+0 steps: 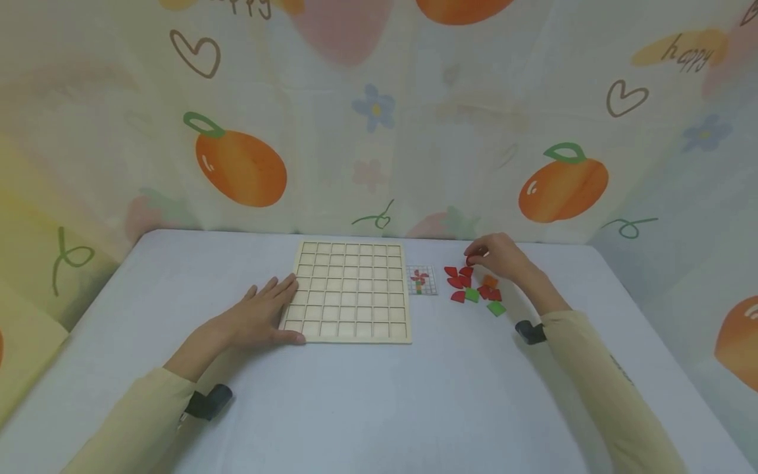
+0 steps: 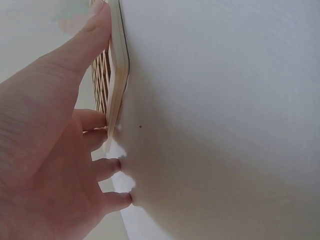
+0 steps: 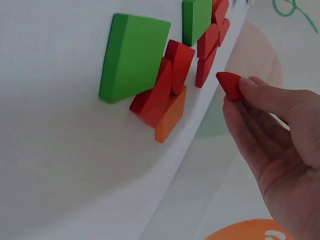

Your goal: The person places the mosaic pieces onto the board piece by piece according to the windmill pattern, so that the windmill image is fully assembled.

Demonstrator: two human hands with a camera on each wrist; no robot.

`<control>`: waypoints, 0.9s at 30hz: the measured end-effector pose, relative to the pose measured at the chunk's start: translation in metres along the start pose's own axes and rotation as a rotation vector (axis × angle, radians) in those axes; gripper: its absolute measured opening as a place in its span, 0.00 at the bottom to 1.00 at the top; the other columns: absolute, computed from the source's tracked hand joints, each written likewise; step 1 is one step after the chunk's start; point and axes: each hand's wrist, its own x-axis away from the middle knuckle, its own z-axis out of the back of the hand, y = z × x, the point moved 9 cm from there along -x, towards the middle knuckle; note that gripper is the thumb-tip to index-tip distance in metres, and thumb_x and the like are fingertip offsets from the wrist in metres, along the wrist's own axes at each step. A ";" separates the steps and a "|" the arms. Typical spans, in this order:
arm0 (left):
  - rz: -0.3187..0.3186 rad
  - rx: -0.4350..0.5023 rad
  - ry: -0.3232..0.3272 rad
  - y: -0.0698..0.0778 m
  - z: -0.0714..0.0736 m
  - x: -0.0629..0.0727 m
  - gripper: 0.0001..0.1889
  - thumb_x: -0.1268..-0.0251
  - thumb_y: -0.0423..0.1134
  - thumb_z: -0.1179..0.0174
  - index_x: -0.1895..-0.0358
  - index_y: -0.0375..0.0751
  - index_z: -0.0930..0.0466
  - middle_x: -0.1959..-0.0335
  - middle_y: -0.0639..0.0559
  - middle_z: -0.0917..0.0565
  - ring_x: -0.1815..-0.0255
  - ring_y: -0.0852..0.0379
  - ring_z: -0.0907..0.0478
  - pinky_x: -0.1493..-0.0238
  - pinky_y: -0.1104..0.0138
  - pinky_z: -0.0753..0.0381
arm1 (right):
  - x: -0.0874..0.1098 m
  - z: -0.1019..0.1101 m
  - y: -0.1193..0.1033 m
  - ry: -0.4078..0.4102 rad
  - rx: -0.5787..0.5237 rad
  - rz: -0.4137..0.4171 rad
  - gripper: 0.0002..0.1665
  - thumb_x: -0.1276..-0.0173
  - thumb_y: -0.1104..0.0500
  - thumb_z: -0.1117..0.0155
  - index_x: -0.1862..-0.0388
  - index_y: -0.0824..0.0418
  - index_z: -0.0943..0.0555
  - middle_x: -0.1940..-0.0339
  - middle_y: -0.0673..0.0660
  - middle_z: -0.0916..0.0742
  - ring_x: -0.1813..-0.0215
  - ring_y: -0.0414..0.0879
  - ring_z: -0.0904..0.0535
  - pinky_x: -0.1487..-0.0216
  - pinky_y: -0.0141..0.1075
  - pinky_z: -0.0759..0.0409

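Observation:
A square-celled wooden grid board (image 1: 349, 289) lies flat on the white table. My left hand (image 1: 260, 315) rests at its left side with fingers spread, thumb on the near left corner; in the left wrist view the thumb lies along the board's edge (image 2: 119, 75). My right hand (image 1: 500, 257) pinches a red quarter-round piece (image 3: 230, 86) between thumb and fingers, lifted above the table. Below it lie several loose red pieces (image 1: 454, 282), two green squares (image 1: 496, 307) and an orange square (image 1: 490, 281).
Against the board's right edge lies a small pattern card (image 1: 422, 280) showing a red, orange and green figure on a grid. A fruit-printed curtain (image 1: 379, 151) hangs behind the table (image 1: 379, 408).

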 end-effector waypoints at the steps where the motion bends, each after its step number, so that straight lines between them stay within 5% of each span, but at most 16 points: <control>1: -0.001 -0.002 0.002 0.000 0.000 0.000 0.61 0.50 0.72 0.37 0.24 0.30 0.50 0.21 0.37 0.51 0.23 0.30 0.57 0.30 0.34 0.58 | -0.001 -0.001 0.000 -0.003 0.000 -0.008 0.14 0.33 0.66 0.34 0.49 0.67 0.16 0.56 0.62 0.13 0.52 0.55 0.20 0.48 0.47 0.18; 9: 0.006 -0.008 0.007 -0.001 0.000 -0.002 0.60 0.49 0.71 0.37 0.24 0.30 0.50 0.21 0.37 0.51 0.23 0.30 0.56 0.30 0.33 0.58 | -0.007 -0.005 -0.010 -0.005 -0.022 -0.028 0.13 0.33 0.65 0.34 0.50 0.66 0.15 0.56 0.60 0.13 0.52 0.54 0.20 0.48 0.45 0.18; 27: 0.007 0.038 0.012 0.001 0.001 0.000 0.60 0.49 0.68 0.35 0.24 0.29 0.51 0.21 0.37 0.52 0.23 0.30 0.58 0.30 0.33 0.61 | -0.020 -0.014 -0.049 -0.009 -0.056 0.087 0.11 0.36 0.65 0.30 0.55 0.67 0.14 0.62 0.58 0.12 0.58 0.51 0.20 0.56 0.40 0.18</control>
